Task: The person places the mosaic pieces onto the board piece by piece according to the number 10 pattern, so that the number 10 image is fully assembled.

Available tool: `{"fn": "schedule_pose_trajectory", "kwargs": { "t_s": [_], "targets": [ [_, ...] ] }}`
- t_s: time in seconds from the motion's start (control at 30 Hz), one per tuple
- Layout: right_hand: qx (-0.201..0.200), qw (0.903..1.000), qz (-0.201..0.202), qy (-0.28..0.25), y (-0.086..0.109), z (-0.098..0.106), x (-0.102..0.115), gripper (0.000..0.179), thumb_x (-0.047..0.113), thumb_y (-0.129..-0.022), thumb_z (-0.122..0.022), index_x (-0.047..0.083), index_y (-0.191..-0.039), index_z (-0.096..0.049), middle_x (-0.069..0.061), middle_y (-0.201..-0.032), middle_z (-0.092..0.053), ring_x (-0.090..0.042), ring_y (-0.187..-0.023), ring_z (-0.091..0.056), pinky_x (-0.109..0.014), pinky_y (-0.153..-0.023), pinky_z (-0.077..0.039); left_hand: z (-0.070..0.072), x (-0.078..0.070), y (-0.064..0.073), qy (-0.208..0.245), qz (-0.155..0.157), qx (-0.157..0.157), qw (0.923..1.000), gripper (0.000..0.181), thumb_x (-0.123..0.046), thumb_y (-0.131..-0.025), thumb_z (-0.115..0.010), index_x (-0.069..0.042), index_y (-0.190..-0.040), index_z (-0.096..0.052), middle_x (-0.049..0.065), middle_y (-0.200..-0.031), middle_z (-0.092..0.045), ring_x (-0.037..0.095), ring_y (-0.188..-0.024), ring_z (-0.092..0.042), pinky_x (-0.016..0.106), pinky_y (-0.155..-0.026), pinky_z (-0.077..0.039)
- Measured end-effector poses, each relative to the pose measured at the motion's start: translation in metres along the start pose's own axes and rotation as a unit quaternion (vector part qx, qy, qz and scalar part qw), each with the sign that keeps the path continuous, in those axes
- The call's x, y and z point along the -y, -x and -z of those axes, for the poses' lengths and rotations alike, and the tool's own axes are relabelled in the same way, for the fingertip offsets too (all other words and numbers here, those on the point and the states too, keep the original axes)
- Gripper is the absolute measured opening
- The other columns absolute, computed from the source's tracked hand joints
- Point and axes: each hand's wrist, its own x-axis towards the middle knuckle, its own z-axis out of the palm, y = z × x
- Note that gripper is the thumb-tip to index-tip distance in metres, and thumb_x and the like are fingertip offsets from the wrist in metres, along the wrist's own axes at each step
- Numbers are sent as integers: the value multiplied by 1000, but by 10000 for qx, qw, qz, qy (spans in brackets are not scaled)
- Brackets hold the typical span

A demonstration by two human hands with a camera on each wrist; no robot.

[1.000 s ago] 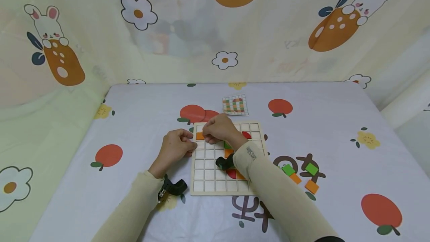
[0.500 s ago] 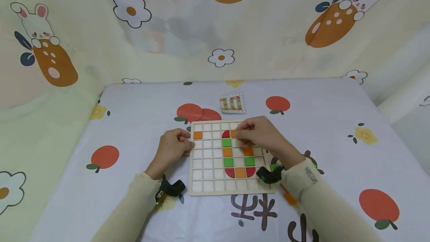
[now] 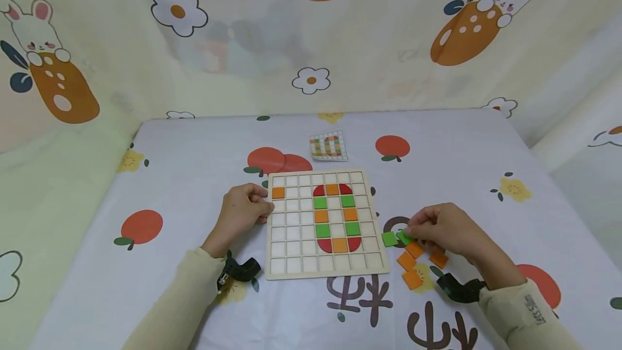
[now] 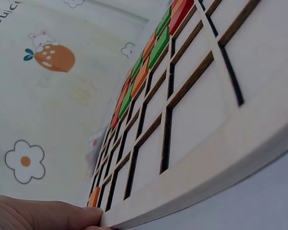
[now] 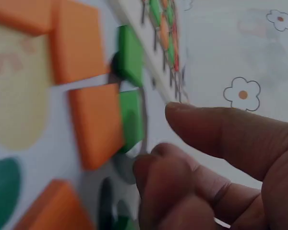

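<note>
**Right hand (image 3: pixel 449 231) over loose tiles (image 3: pixel 406 261), left hand (image 3: pixel 241 210) at the board (image 3: pixel 308 231)**

Sleeves (image 3: pixel 165 296) come in from both lower corners, a black wrist device (image 3: pixel 461 288) below each hand. At lower right of center, orange and green loose tiles lie on the printed tablecloth (image 3: pixel 194 199); the right hand covers part of this group. The board lies mid-frame, bearing an oval ring of red, orange and green tiles (image 3: pixel 352 228) and a lone orange tile (image 3: pixel 278 193) at its upper left. Beyond it lie a small patterned card (image 3: pixel 329 146) and, across the top, the backdrop (image 3: pixel 243 91).

The right hand's thumb and fingers are bent but parted, nothing between them. The left hand's fingers are bent, its thumb touching the board's left edge; whether it pinches the board cannot be told.

The right wrist view shows that finger gap, plus a green sliver (image 5: pixel 124 223) of tile hidden in the head view. The left wrist view shows the rim's thickness.
</note>
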Motion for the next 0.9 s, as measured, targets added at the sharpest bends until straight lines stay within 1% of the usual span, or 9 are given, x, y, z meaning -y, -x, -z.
{"fn": "schedule_pose_trajectory", "kwargs": {
  "t_s": [0.1,0.23,0.33,0.5,0.57,0.67,0.8,0.9],
  "targets": [
    [-193,9994,-25,288,0,-5,-3,27,25,-89,-81,3,-104,-74,-4,-77,-62,-21,-69,-54,-29,-55,-46,1,1,0,4,-12,-9,10000,24,-4,-87,-81,0,-108,-70,10,-83,-68,15,-60,-67,28,-60,-62],
    [-407,9981,-13,452,0,-13,-1,29,24,-84,-85,3,-99,-72,-5,-75,-58,-22,-68,-53,-29,-54,-44,1,0,0,2,-33,-35,10000,25,-3,-87,-81,1,-108,-70,10,-82,-68,15,-60,-67,27,-59,-62],
    [-494,9975,6,498,0,-16,1,26,22,-84,-85,4,-96,-71,-5,-76,-58,-22,-70,-53,-30,-55,-44,0,0,1,11,-32,-58,10000,24,-3,-87,-81,1,-108,-70,10,-83,-66,15,-60,-67,27,-59,-62],
    [-593,9968,148,506,0,-19,5,20,19,-85,-82,5,-92,-69,-5,-80,-65,-22,-74,-56,-33,-60,-48,0,-1,1,33,-17,-82,10000,25,-3,-87,-81,1,-108,-70,10,-83,-65,15,-61,-67,27,-59,-62],
    [-599,9970,191,457,-1,-19,6,19,17,-85,-82,5,-93,-70,-4,-81,-66,-22,-75,-58,-33,-61,-49,0,-1,1,42,-6,-84,10000,25,-3,-86,-81,1,-108,-70,10,-83,-65,15,-61,-67,27,-59,-62],
    [-469,9983,189,291,-2,-17,7,19,15,-87,-79,4,-100,-73,-4,-79,-64,-22,-76,-57,-32,-61,-47,0,-1,1,38,13,-90,10000,25,-3,-86,-82,0,-108,-70,10,-83,-65,15,-61,-66,27,-59,-62],
    [-232,9995,171,-98,-6,-14,7,23,13,-92,-73,2,-112,-75,-4,-77,-63,-22,-72,-56,-29,-57,-46,0,-1,0,46,25,-84,10000,25,-3,-86,-82,0,-108,-70,10,-83,-65,15,-60,-66,27,-59,-62],
    [-167,9987,178,-447,-10,-14,10,26,15,-97,-68,0,-117,-73,-6,-76,-65,-22,-68,-58,-28,-54,-49,0,-1,1,44,52,-78,9999,26,-3,-86,-82,0,-108,-70,10,-83,-65,15,-60,-66,27,-59,-62]
  ]
}}
